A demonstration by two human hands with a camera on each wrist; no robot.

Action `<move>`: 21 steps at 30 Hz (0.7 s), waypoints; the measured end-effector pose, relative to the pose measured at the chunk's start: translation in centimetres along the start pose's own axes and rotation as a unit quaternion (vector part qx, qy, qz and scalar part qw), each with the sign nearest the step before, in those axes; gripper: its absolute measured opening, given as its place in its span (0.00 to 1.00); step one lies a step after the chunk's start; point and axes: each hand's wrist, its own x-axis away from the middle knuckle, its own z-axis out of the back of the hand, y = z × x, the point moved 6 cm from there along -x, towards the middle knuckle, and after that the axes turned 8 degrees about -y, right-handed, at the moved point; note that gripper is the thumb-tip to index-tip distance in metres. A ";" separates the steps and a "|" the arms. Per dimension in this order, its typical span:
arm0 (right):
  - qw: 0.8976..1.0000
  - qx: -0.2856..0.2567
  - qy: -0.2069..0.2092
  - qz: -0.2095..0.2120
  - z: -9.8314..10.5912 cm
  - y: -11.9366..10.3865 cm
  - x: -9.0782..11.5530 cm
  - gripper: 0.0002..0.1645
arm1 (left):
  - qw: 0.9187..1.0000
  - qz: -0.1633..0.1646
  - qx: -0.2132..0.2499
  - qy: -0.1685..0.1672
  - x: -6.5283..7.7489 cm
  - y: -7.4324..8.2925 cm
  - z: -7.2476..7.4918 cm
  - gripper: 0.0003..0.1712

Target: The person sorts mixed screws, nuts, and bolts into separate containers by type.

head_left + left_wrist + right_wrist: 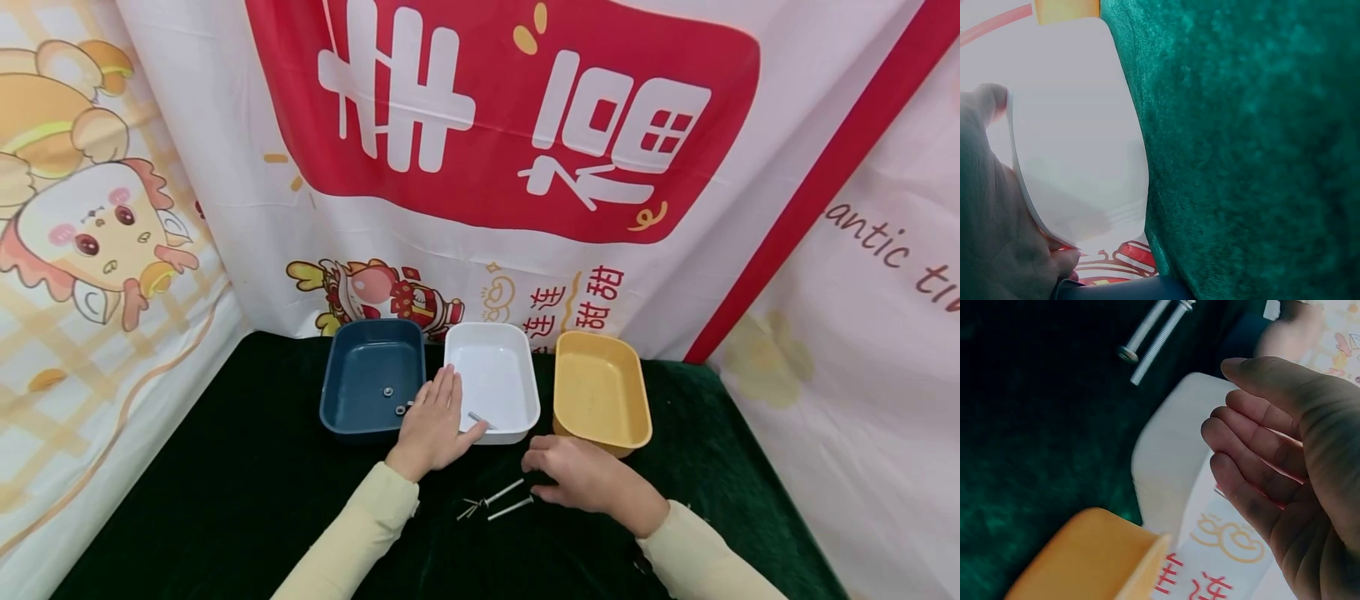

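My left hand [433,425] lies over the near left corner of the white bin [517,375], its fingers straight and the thumb spread along the front rim. In the left wrist view, that hand [1010,206] is against the edge of the bin [1079,137]. Inside the white bin is a small bolt [480,419]. In front of the yellow bin [600,392] hovers my right hand [581,473], fingers loosely bent. Nothing shows between its fingers in the right wrist view [1260,450]. Close by on the cloth lie two long bolts [510,509] and several smaller metal pieces [468,509].
A dark blue bin [360,375] with several nuts [387,391] stands left of the white one. The three bins form a row on a dark green cloth [225,467]. A printed curtain [450,208] hangs behind them, with more printed fabric on both sides.
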 end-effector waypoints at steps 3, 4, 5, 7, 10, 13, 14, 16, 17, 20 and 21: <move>0.999 -0.025 -0.018 -0.009 -1.3 0.4 -0.3 0.13 | 1.000 0.000 -0.005 0.002 -0.1 -0.1 -0.1 0.60; 0.999 -0.033 -0.022 -0.010 -1.7 0.5 -0.4 0.13 | 1.000 0.001 -0.005 0.002 -0.1 -0.1 -0.2 0.60; 0.999 -0.041 -0.025 -0.011 -2.1 0.6 -0.5 0.13 | 1.000 0.000 -0.003 0.003 -0.1 -0.1 -0.1 0.60; 0.998 -0.052 -0.030 -0.011 -2.9 0.8 -0.6 0.12 | 1.000 0.001 -0.002 0.004 -0.1 -0.1 -0.1 0.60; 0.997 -0.066 -0.033 -0.013 -4.0 1.1 -0.8 0.12 | 1.000 0.004 0.000 0.001 -0.1 0.0 -0.1 0.60; 0.996 -0.077 -0.037 -0.017 -4.9 1.3 -1.0 0.12 | 1.000 0.001 0.010 0.008 0.1 0.1 0.1 0.60; 0.996 -0.080 -0.038 -0.018 -5.2 1.3 -1.1 0.12 | 1.000 0.002 0.009 0.007 0.2 0.1 0.1 0.60; 0.996 -0.083 -0.037 -0.018 -5.6 1.3 -1.1 0.11 | 1.000 -0.001 0.011 0.010 0.3 0.2 0.2 0.60; 0.996 -0.082 -0.036 -0.018 -5.8 1.3 -1.1 0.11 | 1.000 -0.001 0.010 0.012 0.3 0.2 0.3 0.60; 0.996 -0.080 -0.034 -0.020 -6.3 1.4 -1.2 0.11 | 1.000 0.002 0.004 0.010 0.5 0.3 0.3 0.60; 0.996 -0.078 -0.033 -0.021 -6.4 1.5 -1.2 0.10 | 1.000 0.002 0.002 0.010 0.5 0.3 0.4 0.60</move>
